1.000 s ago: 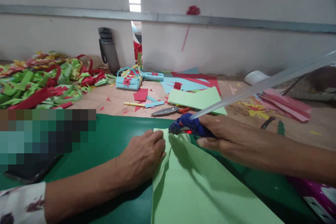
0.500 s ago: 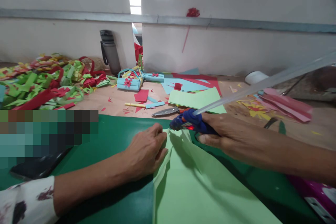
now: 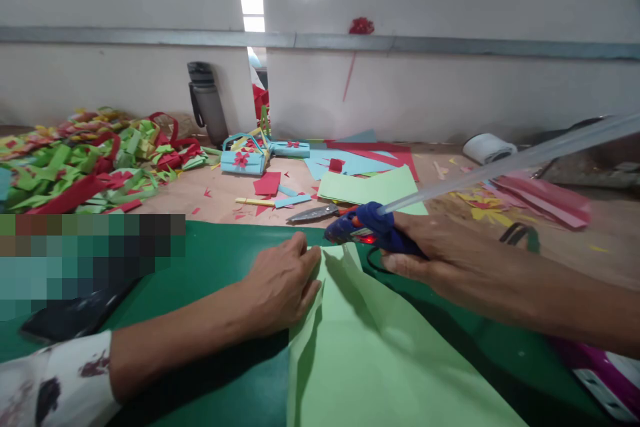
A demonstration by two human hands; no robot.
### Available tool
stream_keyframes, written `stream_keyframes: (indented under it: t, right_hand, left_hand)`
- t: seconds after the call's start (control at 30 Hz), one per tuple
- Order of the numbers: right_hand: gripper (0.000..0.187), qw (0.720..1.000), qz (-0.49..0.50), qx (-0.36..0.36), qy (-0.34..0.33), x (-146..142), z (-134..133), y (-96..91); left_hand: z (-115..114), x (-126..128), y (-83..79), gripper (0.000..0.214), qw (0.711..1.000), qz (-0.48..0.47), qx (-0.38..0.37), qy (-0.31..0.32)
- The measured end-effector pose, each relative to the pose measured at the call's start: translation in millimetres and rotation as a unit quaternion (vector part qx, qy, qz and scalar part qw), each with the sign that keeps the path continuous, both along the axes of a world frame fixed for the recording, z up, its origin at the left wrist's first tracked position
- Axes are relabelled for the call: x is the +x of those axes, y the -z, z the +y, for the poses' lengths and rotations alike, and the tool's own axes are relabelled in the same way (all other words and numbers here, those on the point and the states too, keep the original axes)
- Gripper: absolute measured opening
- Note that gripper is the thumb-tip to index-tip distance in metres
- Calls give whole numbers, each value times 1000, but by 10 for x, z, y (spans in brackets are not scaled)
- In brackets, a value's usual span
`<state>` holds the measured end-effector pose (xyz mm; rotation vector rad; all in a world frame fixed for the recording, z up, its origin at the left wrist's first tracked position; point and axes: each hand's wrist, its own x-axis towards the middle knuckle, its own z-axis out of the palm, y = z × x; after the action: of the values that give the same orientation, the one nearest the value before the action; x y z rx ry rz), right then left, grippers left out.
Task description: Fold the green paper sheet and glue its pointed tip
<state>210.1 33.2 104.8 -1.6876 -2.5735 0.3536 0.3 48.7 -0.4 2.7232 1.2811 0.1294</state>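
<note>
My right hand point(image 3: 440, 257) grips a blue hot glue gun point(image 3: 365, 230) with a long clear glue stick point(image 3: 510, 160) jutting out behind it. Its nozzle points left, just over the top edge of a light green paper sheet point(image 3: 380, 360). My left hand point(image 3: 283, 283) presses the folded left edge of that sheet near its top corner, fingers curled on the paper. The sheet lies on a dark green mat point(image 3: 220, 253).
Grey scissors point(image 3: 315, 213) lie just beyond the mat. A heap of green and red paper strips point(image 3: 85, 160) fills the left, blue paper baskets point(image 3: 245, 157) and coloured sheets point(image 3: 370, 187) the middle. A grey bottle point(image 3: 205, 100) stands by the wall, a white roll point(image 3: 487, 147) and pink sheets point(image 3: 545, 193) right.
The glue gun's tip has shifted slightly right and up along the sheet's top edge. My left hand has slid a little toward the top corner. The view has moved a bit.
</note>
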Motion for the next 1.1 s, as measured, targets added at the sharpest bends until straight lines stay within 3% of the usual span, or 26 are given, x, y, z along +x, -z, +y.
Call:
stream_keyframes:
  t: [0.37, 0.6, 0.8, 1.1]
  right_hand:
    - [17, 999, 14, -28, 11, 22, -59, 0]
    - [16, 999, 19, -47, -3, -75, -90, -77]
    - [8, 999, -4, -46, -25, -96, -67, -22]
    - [10, 999, -11, -24, -46, -60, 33, 104]
  left_hand:
    - [-68, 7, 11, 19, 999, -22, -6, -38]
    - [-122, -13, 87, 24, 998, -18, 59, -13]
    - [-101, -54, 113, 22, 994, -1, 99, 35]
    - [-110, -52, 99, 17, 992, 15, 119, 50]
